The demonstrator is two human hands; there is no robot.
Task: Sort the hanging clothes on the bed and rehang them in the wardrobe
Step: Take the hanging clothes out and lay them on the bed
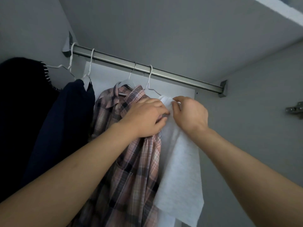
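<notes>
A white garment (179, 163) hangs from a white wire hanger (150, 79) on the metal wardrobe rail (180, 79). My left hand (144, 117) grips the white fabric near its top, lying across the shoulder of a pink plaid shirt (131, 161) on the hanger beside it. My right hand (191, 113) pinches the bunched top of the white garment by the hanger's shoulder. Further left on the rail hang a navy garment (65, 125) and a black one (21, 104).
The wardrobe's grey side wall (254, 128) stands to the right, with a metal hinge (295, 109) on it. A shelf or top panel (213, 30) runs overhead. The rail's right stretch (205, 86) carries no hangers. The bed is out of view.
</notes>
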